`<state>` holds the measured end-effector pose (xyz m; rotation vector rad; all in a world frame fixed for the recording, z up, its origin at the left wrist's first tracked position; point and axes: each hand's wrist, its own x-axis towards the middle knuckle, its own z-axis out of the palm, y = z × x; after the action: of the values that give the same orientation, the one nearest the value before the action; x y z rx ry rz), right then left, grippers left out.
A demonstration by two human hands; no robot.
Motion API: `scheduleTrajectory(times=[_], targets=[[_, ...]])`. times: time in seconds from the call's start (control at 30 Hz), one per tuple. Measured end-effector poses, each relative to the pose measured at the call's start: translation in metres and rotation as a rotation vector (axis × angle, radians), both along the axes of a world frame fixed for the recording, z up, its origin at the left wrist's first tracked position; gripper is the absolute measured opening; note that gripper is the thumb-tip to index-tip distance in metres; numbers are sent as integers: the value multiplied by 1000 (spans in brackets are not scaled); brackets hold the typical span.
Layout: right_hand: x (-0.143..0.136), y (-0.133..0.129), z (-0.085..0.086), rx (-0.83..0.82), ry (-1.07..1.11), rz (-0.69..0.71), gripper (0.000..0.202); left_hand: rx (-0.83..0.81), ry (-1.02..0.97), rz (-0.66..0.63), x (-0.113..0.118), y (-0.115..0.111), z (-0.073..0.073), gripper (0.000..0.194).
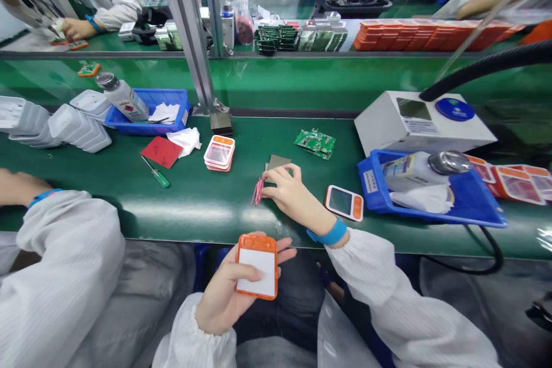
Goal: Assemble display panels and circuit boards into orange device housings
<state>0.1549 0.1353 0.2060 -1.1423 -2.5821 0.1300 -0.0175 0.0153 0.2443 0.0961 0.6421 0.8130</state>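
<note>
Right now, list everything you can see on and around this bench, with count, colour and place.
orange-framed panel: one, orange and white, in left hand
pink sticks: small bundle, pink, beside right fingertips
grey pad: one, grey, beyond right hand
finished device: one, white and orange, right of wrist
circuit boards: small pile, green, mid bench
frame stack: one stack, orange and white
screwdriver: one, green handle
blue trays: two, each with a bottle
left hand: holds panel
right hand: on bench

Green workbench (194,207) (glossy), factory hall
</note>
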Motion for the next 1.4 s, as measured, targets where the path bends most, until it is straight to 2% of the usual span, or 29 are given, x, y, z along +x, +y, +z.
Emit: scheduleTrajectory(times=[0.3,0.53,0.67,0.8,0.9,0.97,1.07,1.17,1.3,1.4], targets=[[5,0,-1,-16,-54,49,28,6,-15,-46,15,-2,16,46],[4,8,-2,-72,27,97,27,-216,222,73,28,-9,2,44],[7,6,2,-144,156,56,22,-163,219,4,28,-9,-1,50],[16,-4,16,-220,372,-90,20,-63,216,-10,27,-4,8,59],[25,-15,28,-259,586,-249,13,10,202,-6,30,-1,19,47],[31,-24,36,-292,724,-331,16,50,182,4,35,-1,26,40],[42,-44,57,-358,878,-371,25,131,147,8,42,-4,34,37],[49,-71,83,-376,973,-316,22,177,122,-11,48,-10,39,40],[47,-104,109,-229,684,-180,12,214,141,3,53,-20,41,43],[41,-120,116,-53,499,-215,14,276,185,17,55,-24,44,37]])
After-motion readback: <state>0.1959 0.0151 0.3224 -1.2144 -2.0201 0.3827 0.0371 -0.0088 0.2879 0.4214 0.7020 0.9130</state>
